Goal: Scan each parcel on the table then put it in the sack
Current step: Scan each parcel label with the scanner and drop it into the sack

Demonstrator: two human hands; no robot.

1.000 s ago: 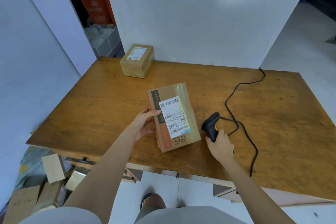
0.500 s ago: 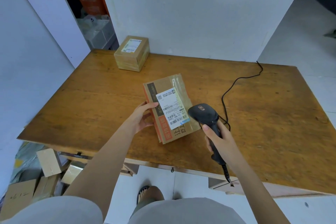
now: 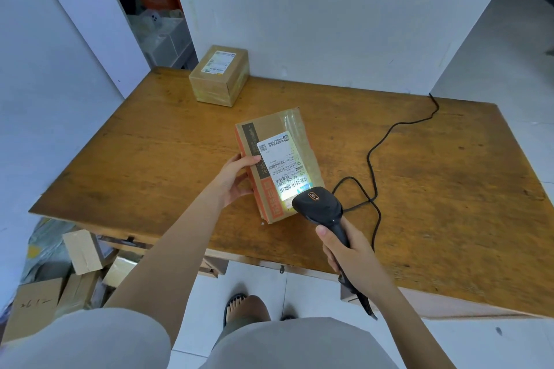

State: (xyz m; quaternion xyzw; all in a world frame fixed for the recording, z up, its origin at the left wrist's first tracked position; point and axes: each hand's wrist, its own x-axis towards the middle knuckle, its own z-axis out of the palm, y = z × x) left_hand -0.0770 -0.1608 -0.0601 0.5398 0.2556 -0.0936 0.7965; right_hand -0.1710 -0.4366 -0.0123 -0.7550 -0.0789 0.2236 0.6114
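Two parcels are seen on the table [image 3: 449, 189]. The flat parcel [image 3: 278, 165] lies near the table's front edge, label up, its long axis running from the front edge toward the wall and leaning slightly left. Its left long side is gripped by the left hand [image 3: 236, 180], thumb laid on the top face, fingers hidden beneath or beside it. The scanner [image 3: 319, 207] is clenched by its handle in the right hand [image 3: 350, 252], head held just over the parcel's near right corner, and a patch of light is thrown onto the lower barcode of the label [image 3: 280, 165]. The scanning step is judged to be in hand.

The small box [image 3: 220, 75] stands at the table's far left, close to the wall, well apart from both hands, with the left hand nearer to it. No sack can be made out with certainty; cartons [image 3: 84, 252] are piled on the floor left of the table, so the flat parcel would probably be carried that way by the left hand already on it.
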